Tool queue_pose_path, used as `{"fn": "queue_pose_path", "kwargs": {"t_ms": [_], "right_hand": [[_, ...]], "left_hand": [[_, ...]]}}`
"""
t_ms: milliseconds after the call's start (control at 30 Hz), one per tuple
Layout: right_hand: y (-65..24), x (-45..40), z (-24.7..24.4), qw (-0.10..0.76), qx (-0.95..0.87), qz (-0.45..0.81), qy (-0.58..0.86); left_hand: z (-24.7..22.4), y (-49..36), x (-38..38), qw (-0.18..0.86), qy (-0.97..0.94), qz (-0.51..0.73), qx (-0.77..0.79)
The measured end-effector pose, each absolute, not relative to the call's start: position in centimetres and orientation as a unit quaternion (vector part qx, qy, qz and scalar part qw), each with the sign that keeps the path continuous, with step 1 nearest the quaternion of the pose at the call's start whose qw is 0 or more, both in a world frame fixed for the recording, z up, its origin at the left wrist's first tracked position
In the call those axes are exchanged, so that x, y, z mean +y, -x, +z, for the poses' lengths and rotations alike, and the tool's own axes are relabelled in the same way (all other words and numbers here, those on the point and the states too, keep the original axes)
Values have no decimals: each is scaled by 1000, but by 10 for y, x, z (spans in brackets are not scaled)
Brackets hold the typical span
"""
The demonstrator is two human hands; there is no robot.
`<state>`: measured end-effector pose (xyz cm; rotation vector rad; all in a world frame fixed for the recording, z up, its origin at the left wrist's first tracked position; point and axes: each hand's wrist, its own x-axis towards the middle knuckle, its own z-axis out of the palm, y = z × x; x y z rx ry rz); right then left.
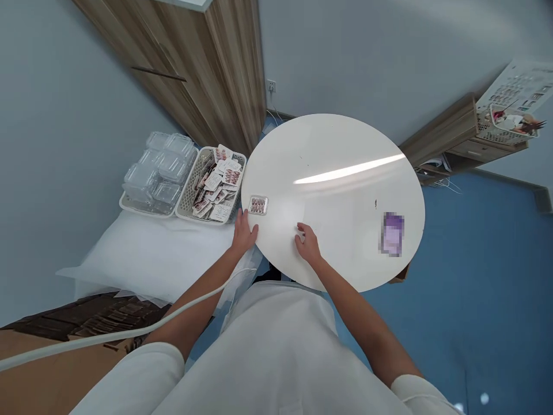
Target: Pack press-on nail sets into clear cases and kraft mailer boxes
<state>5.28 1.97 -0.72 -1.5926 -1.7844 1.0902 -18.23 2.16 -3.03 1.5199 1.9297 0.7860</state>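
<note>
Found at left of centre in the frame: small clear case [258, 205] with reddish pieces inside, lying flat near the edge of round white table [345, 138]; noted just below it, left hand [245, 233] at that edge, with fingers extended and thumb apart, gripping nothing visible; unable to confirm contact with case; judged to be placed so for ready reach. Observed at centre of the frame: right hand [308, 245] over tabletop, with fingers bent toward thumb; cannot tell whether closed on something thin or clear, or bare. Recorded at left of the frame: white basket [186, 199] full of printed cards [221, 178], beside stacked clear boxes [159, 167]; probably sited next to table for picking without a step. Listed at right of the frame: blurred purple item [393, 235] on tabletop, well apart from both hands; likely put there to leave working room.
</note>
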Motion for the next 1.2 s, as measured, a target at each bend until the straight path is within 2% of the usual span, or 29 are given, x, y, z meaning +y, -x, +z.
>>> {"fn": "queue_pose_path", "kwargs": {"t_ms": [267, 567, 867, 1200], "right_hand": [[31, 70, -2, 239, -541, 607, 531], [38, 70, -19, 271, -493, 637, 527], [-38, 35, 8, 325, -464, 582, 583], [-161, -30, 8, 306, -449, 539, 643]], "left_hand": [[-37, 205, 56, 425, -454, 350, 701], [-40, 195, 49, 467, -419, 379, 680], [-26, 138, 33, 533, -447, 405, 593], [-28, 42, -1, 652, -498, 285, 496]]}}
